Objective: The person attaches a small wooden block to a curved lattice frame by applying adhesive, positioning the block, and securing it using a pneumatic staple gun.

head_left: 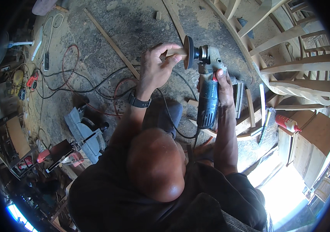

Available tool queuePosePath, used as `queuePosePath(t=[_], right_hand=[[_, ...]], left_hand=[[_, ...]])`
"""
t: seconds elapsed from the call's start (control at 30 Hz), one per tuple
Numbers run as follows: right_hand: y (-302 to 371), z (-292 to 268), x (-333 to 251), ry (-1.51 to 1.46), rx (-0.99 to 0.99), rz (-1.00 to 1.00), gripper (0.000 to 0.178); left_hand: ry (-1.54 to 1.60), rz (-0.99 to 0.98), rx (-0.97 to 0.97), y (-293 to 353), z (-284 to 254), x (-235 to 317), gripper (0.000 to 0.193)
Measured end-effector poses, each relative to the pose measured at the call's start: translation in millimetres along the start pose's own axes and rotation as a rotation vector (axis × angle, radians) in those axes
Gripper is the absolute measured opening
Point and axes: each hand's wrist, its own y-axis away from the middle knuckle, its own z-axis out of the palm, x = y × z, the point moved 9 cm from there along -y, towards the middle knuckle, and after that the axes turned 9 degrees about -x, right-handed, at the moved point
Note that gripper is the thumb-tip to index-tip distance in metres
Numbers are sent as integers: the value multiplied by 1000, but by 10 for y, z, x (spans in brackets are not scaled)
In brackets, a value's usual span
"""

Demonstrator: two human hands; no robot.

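My right hand (223, 87) is wrapped round the body of an angle grinder (207, 94), its thumb lying near the red switch. The grinder's head points away from me, and a round black sanding disc (188, 52) faces left. Between the thumb and fingers of my left hand (158, 65) is a small wooden piece (174, 52), its end against or very close to the disc's face. A black watch sits on my left wrist. The grinder's dark cord runs down from its rear end.
A mitre saw (83, 133) stands at the left on the dusty floor. Cables and a red hose (116, 92) cross the floor. Wooden strips (112, 42) lie ahead. Curved wooden frames (288, 50) fill the right, with a red-and-white bottle (287, 123) on a wooden box below them.
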Motion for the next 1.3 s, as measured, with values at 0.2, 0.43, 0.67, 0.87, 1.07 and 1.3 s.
queuePosePath(t=[0.2,0.43,0.67,0.87,1.07,1.3], right_hand=[[8,33,-40,89,37,0,71],[9,30,-35,89,45,-3,72],[25,-27,5,-8,9,6,60],[-2,0,-27,30,47,6,67],[2,3,-106,122,30,-17,70],[10,-63,-53,8,-20,-6,68]], left_hand=[[5,-8,1,10,8,-24,26],[-2,12,6,35,14,-51,27],[-34,46,-18,28,33,-29,29],[87,8,49,-16,-32,-144,26],[18,-10,-3,-29,28,-160,26],[-17,-36,-30,7,84,-123,26]])
